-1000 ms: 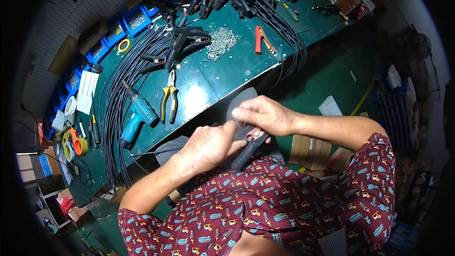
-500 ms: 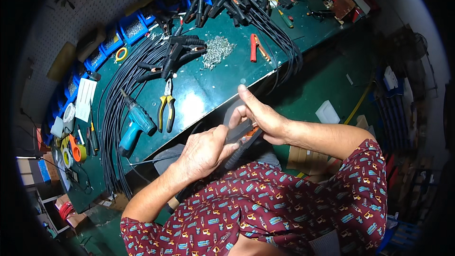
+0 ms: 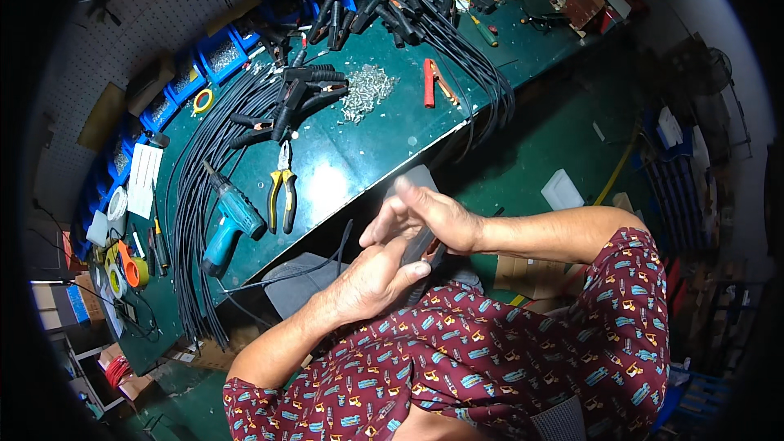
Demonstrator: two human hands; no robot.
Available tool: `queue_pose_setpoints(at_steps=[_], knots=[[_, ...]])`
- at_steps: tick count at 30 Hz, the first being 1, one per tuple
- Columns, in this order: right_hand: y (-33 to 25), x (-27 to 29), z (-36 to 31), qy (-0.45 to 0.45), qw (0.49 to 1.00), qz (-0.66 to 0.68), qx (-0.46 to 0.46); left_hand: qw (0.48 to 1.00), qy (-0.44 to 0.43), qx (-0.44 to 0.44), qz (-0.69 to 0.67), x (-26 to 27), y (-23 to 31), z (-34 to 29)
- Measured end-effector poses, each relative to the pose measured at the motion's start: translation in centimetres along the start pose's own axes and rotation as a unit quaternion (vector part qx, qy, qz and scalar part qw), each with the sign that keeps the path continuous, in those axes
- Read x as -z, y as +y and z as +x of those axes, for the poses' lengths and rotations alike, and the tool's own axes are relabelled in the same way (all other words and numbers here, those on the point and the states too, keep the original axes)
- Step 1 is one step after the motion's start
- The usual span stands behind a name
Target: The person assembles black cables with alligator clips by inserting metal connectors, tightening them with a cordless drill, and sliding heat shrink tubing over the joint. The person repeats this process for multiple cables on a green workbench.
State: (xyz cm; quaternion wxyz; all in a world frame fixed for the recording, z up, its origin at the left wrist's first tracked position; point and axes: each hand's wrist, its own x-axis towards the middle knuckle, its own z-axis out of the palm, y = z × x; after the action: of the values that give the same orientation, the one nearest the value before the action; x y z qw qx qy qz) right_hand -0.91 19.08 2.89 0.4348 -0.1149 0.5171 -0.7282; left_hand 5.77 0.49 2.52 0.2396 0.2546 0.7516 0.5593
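Note:
Over my lap, in front of the bench edge, both hands are around a black battery clamp [image 3: 418,247] with a bit of copper colour at its jaws. My left hand [image 3: 367,284] is closed on its near side, the thumb lying along it. My right hand [image 3: 445,219] cups the clamp's other side, palm against it, thumb raised and fingers bent toward the left hand. The hands hide most of the clamp. A black cable [image 3: 343,247] rises beside my left hand, over a grey seat or cloth [image 3: 286,290].
The green bench [image 3: 359,171] holds yellow-handled pliers [image 3: 282,196], a teal drill [image 3: 233,224], black cable bundles [image 3: 192,220], black clamps [image 3: 294,102], a pile of small metal screws [image 3: 367,91] and a red clamp [image 3: 429,86]. Blue bins [image 3: 222,59] line the back.
My right hand has moved slightly left and down, closing in over the clamp. My left hand has shifted a little right, and the copper jaws show less than before.

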Motion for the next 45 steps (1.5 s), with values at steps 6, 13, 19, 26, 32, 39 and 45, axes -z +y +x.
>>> queue_pose_setpoints(at_steps=[6,13,19,26,32,39,45], knots=[[-0.6,1.2,2.6,0.051,0.97,0.209,0.11,0.99,0.048,0.043,-0.127,1.5,-1.4,1.8],[-0.8,0.3,4.4,0.218,0.939,0.092,0.25,0.974,0.095,0.013,-0.206,1.6,-1.7,2.3],[-2.5,1.6,4.8,0.239,0.915,0.086,0.314,0.988,0.156,0.001,0.003,2.4,-3.6,-0.5],[6.5,-1.5,6.5,0.094,0.969,0.121,0.193,0.881,0.317,-0.215,-0.277,3.9,3.0,5.6],[8.5,-2.2,6.9,-0.051,0.983,0.098,0.149,0.706,0.374,-0.465,-0.382,17.9,12.0,3.8],[-2.0,5.5,-3.3,0.154,0.973,-0.093,0.146,0.689,0.581,-0.353,-0.252,29.2,14.0,-2.2],[-3.9,12.7,-12.2,0.414,0.834,-0.248,0.266,0.858,0.513,0.024,0.017,23.6,2.2,7.5]])
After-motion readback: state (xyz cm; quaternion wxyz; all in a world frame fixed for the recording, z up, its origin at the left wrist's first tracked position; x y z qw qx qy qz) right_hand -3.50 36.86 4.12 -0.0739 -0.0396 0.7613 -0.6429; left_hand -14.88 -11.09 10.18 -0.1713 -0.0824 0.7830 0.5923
